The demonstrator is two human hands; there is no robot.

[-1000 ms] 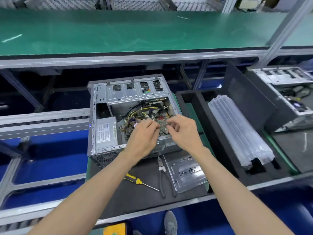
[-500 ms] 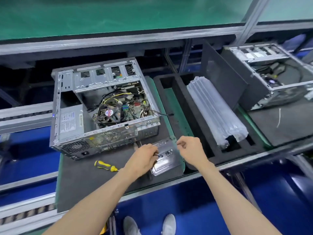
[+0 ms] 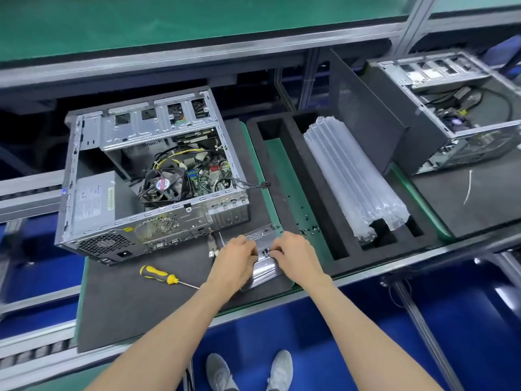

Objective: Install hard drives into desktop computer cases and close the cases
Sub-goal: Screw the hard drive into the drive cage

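Both hands are down on the metal drive bracket [image 3: 260, 244], which lies flat on the grey mat [image 3: 135, 300] just in front of the open computer case [image 3: 152, 179], near the front edge of the bench. The left hand [image 3: 235, 259] is curled over the bracket's left side and the right hand [image 3: 296, 256] over its right, fingers bent onto the plate; both look to be gripping it, tho the fingertips are hidden under the knuckles, so the exact pinch can't be told. Judged step: the bracket w/ its drive is being picked up or adjusted for fitting into the case. It should be held by the edges only, kept level, and nothing pressed onto any exposed board. The loose black connector lead [image 3: 253, 185] hanging over the case's right wall should be kept out of the way when the bracket is carried across, or it may get trapped. Small dark screws [image 3: 308, 229] lie scattered on the green strip just right of the hands & shouldn't be swept off. The yellow-handled screwdriver [image 3: 158, 273] and the pliers [image 3: 212, 245] are within easy reach on the mat. A second open case [image 3: 456, 114] sits well apart at right.
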